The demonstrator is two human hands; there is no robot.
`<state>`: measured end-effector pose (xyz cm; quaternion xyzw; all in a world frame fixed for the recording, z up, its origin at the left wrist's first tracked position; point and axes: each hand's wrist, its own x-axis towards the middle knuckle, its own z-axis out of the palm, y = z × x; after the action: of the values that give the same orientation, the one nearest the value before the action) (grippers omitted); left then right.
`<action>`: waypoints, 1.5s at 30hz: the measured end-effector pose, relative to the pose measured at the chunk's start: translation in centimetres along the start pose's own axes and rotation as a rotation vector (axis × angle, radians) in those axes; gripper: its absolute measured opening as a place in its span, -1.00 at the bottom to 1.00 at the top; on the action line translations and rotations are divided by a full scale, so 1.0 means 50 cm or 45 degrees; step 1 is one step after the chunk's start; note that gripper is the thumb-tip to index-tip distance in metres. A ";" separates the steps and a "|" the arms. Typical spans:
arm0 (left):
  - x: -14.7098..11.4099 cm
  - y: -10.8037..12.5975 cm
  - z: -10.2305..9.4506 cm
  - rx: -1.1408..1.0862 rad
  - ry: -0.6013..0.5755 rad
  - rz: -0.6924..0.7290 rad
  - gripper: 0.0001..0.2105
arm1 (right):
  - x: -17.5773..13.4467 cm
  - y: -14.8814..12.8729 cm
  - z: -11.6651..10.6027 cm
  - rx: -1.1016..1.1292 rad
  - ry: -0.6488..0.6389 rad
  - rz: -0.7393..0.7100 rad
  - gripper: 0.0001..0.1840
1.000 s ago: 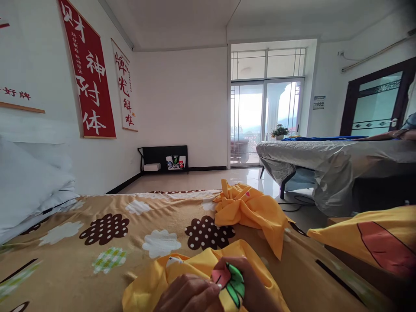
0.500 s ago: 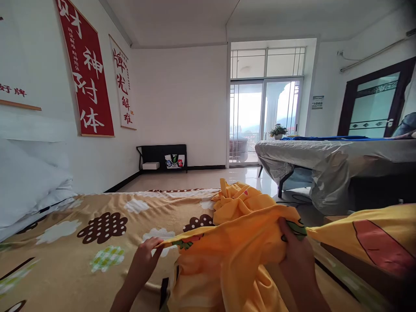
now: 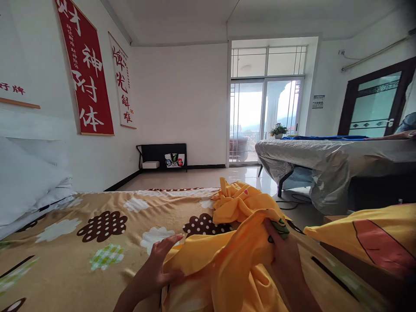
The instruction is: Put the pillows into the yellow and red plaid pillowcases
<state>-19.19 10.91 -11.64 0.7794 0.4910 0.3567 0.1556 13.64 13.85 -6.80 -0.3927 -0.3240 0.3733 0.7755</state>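
Observation:
A loose yellow printed cloth (image 3: 240, 251) lies bunched over the bed in front of me, a green leaf print showing near its right side. At its left edge is my left hand (image 3: 162, 264), thumb and fingers apart and touching the fabric; part of its thumb tip is in shadow by the folds. My right hand (image 3: 286, 255) pinches a raised fold by the green print, thumb on top, the other fingers mostly hidden. Beyond the hands, more of the cloth is heaped towards the far edge of the bed.
The bed carries a tan blanket (image 3: 107, 199) with cloud prints. White pillows (image 3: 29, 182) rest at the left. Another yellow piece (image 3: 373, 238) with a pink patch lies at the right. Farther off stand a plastic-covered table (image 3: 302, 151) and a low black shelf (image 3: 162, 151).
My left hand has let go of the stretched cloth edge, moved right and spread its fingers. My right hand has shifted slightly left with its fold. The stretched upper edge has gone slack.

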 end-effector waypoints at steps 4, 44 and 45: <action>0.017 0.002 0.015 0.023 0.131 -0.084 -0.62 | 0.005 0.010 -0.011 -0.093 -0.140 0.050 -0.51; -0.024 0.495 -0.252 0.168 0.349 0.253 -0.47 | -0.211 -0.264 0.252 -0.427 -1.072 -0.675 -0.89; -0.029 0.496 -0.243 0.282 0.288 0.261 -0.44 | -0.215 -0.270 0.256 -0.404 -1.071 -0.684 -0.88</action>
<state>-11.94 -3.30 10.95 0.7926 0.4597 0.3998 -0.0244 2.35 4.03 8.61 -0.2245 -0.7494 0.2331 0.5777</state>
